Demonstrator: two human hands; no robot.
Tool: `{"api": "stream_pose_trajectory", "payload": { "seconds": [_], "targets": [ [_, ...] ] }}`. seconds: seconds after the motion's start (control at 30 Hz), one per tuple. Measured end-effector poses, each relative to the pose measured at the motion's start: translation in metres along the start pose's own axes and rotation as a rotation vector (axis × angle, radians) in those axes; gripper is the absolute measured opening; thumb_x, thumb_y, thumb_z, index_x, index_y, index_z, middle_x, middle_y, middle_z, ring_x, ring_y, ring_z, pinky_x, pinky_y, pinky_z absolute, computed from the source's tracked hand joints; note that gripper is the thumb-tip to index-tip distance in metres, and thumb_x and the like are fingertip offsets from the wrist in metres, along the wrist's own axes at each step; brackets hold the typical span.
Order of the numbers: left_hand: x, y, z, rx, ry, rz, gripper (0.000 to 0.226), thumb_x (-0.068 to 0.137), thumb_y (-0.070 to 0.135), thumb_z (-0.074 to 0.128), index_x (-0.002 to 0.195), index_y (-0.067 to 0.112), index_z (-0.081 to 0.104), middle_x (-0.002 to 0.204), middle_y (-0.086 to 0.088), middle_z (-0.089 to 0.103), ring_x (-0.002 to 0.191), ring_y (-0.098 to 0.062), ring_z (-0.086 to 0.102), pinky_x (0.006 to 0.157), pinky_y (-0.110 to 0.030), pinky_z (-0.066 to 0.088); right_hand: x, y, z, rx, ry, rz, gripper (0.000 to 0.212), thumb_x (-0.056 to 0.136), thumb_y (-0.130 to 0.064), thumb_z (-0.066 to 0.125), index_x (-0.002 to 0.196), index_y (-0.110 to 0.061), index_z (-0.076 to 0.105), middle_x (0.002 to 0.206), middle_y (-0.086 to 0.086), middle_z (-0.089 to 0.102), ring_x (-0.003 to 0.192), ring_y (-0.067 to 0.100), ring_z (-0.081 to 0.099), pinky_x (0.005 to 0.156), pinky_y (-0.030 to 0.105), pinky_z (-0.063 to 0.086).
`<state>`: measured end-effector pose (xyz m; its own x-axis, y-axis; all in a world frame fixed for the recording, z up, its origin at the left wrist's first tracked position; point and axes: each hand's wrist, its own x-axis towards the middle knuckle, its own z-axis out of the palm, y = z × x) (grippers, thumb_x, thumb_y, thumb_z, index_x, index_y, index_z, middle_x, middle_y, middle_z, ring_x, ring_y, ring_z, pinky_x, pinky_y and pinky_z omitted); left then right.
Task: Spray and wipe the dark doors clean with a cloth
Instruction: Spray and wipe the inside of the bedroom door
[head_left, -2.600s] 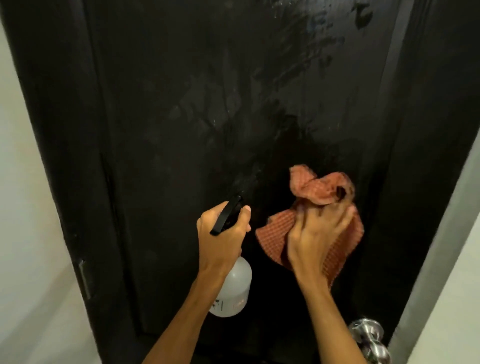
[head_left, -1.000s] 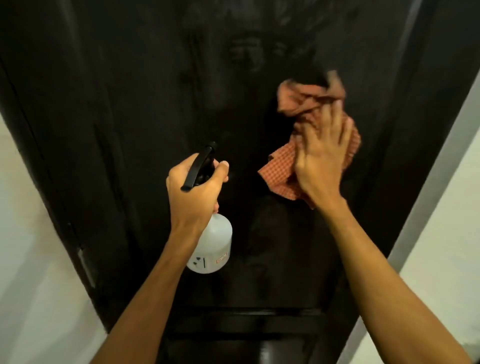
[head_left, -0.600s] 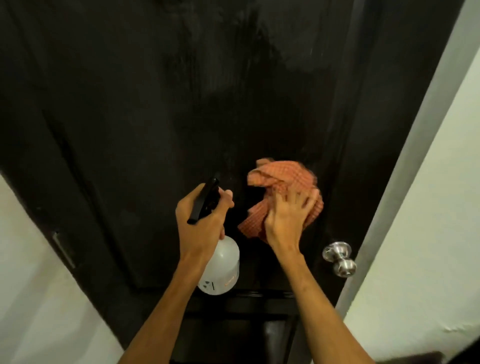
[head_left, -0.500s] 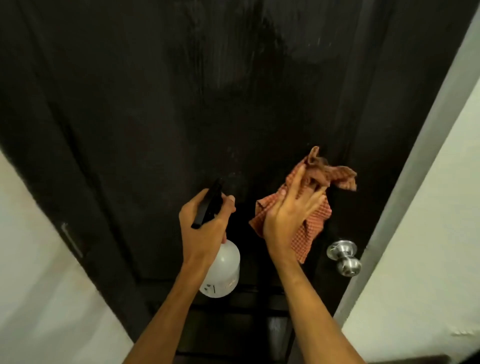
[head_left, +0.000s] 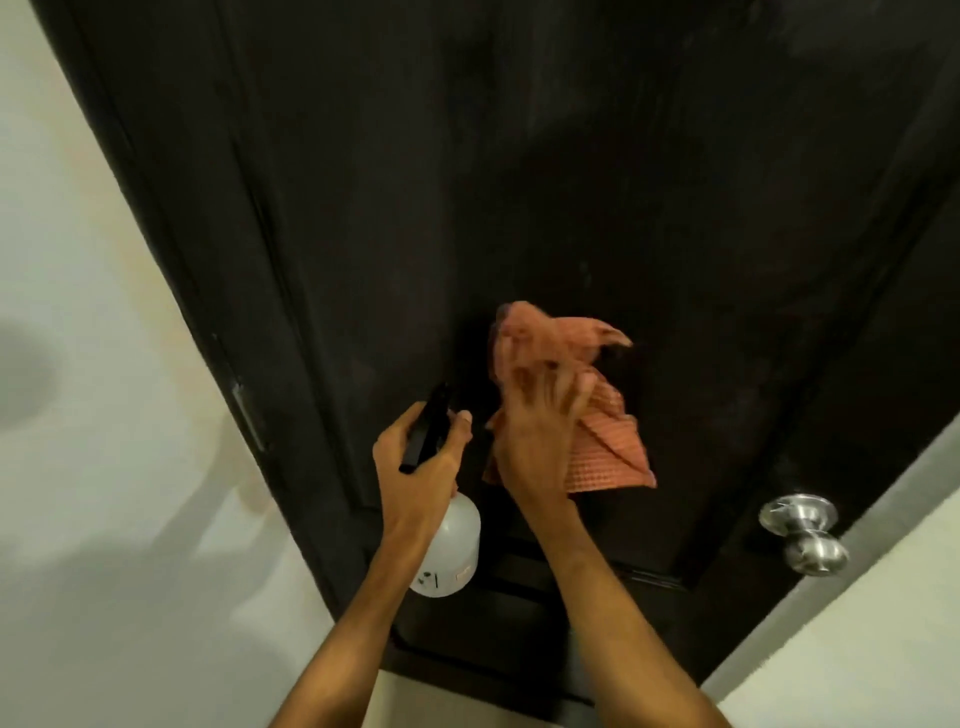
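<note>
A dark door fills most of the head view. My right hand presses a crumpled orange checked cloth flat against the door's lower middle, fingers spread over it. Just to its left, my left hand grips a white spray bottle by its black trigger head, nozzle close to the door. The bottle's body hangs below my fist.
A silver round door knob sticks out at the lower right, beside the pale door frame. A hinge shows on the door's left edge. White wall lies to the left.
My right hand has slid the cloth across and down the door's lower part, now more to the left. The view has swung, so the knob sits further right. The bottle stays gripped.
</note>
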<state>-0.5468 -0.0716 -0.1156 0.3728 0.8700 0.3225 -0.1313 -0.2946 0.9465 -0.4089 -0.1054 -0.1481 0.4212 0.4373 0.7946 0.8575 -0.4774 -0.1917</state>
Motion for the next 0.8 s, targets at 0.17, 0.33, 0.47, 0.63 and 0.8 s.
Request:
{"api": "stream_pose_trajectory", "payload": {
  "seconds": [0.17, 0.33, 0.47, 0.63, 0.8],
  "targets": [
    [0.022, -0.007, -0.041, -0.038, 0.055, 0.010, 0.010, 0.097, 0.014, 0.072, 0.088, 0.013, 0.069, 0.080, -0.022, 0.070, 0.041, -0.015, 0.051, 0.041, -0.029, 0.047, 0.008, -0.009, 0.003, -0.118, 0.031, 0.061, 0.053, 0.081, -0.012, 0.051, 0.132, -0.024, 0.056, 0.159, 0.010, 0.032, 0.151, 0.040, 0.018, 0.114, 0.064, 0.021],
    [0.047, -0.021, -0.078, -0.028, 0.072, -0.017, 0.006, 0.097, 0.015, 0.072, 0.093, 0.010, 0.071, 0.082, -0.016, 0.072, 0.041, -0.014, 0.052, 0.042, -0.026, 0.046, 0.047, -0.053, 0.015, -0.087, 0.291, 0.290, 0.065, 0.085, -0.006, 0.059, 0.145, -0.023, 0.042, 0.154, 0.012, 0.031, 0.145, 0.045, 0.022, 0.113, 0.059, 0.018],
    [0.063, -0.029, -0.104, -0.031, 0.096, -0.014, 0.008, 0.098, 0.013, 0.071, 0.094, 0.006, 0.070, 0.074, -0.021, 0.067, 0.042, -0.017, 0.052, 0.044, -0.029, 0.048, 0.033, -0.119, 0.081, -0.145, -0.106, -0.379, 0.085, 0.080, -0.027, 0.074, 0.154, -0.025, 0.034, 0.167, 0.007, 0.013, 0.155, 0.034, 0.001, 0.122, 0.055, -0.009],
    [0.078, -0.038, -0.137, -0.048, 0.132, 0.002, 0.008, 0.098, 0.013, 0.071, 0.105, 0.013, 0.071, 0.067, -0.010, 0.066, 0.044, -0.017, 0.055, 0.043, -0.028, 0.048, 0.033, -0.146, 0.110, -0.313, -0.313, -0.679, 0.076, 0.089, -0.040, 0.064, 0.156, -0.024, 0.032, 0.168, 0.005, 0.019, 0.156, 0.028, -0.009, 0.124, 0.051, 0.003],
    [0.084, -0.047, -0.149, -0.042, 0.103, -0.009, 0.008, 0.098, 0.015, 0.071, 0.106, 0.014, 0.071, 0.082, -0.014, 0.072, 0.052, -0.017, 0.057, 0.050, -0.031, 0.050, 0.016, -0.134, 0.105, -0.112, -0.246, -0.410, 0.063, 0.081, -0.022, 0.071, 0.142, -0.019, 0.055, 0.158, 0.006, 0.041, 0.155, 0.021, -0.008, 0.126, 0.040, 0.003]
  ]
}}
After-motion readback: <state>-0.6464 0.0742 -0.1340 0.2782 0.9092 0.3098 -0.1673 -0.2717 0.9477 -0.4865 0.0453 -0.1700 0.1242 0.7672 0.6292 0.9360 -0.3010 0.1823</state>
